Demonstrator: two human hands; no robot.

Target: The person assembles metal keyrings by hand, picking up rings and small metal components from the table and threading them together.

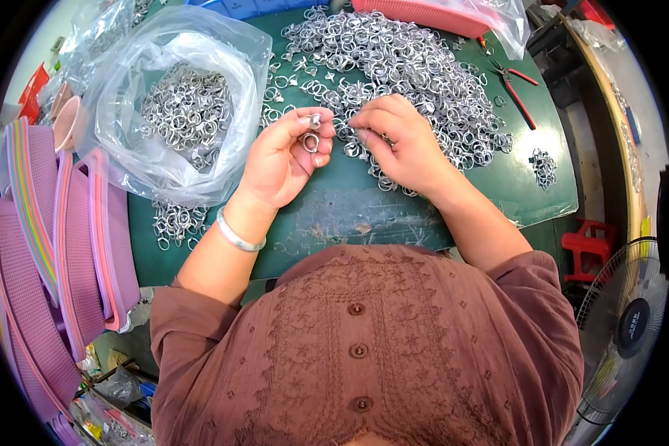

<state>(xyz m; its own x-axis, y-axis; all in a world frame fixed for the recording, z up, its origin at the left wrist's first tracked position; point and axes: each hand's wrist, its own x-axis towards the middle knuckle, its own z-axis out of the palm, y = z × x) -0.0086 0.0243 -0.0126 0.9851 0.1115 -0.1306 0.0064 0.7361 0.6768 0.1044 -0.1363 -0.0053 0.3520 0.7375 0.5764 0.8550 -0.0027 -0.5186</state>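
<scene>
Beyond the near edge of the green table (pixel 316 204), silver rings (pixel 311 142) are held in the curled fingers of the left hand (pixel 279 160). The right hand (pixel 400 140), nearer to the ring pile (pixel 424 67), is placed at its near-left side, fingertips drawn together, whether gripping cannot be told; the pile is spread rightward and toward the table's far edge.

A red stool (pixel 587 245) is standing near the green table (pixel 550 134); a wood-edged counter (pixel 608 97) is running farther right

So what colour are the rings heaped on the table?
The heap of rings is silvery grey, best seen in the head view.
</scene>
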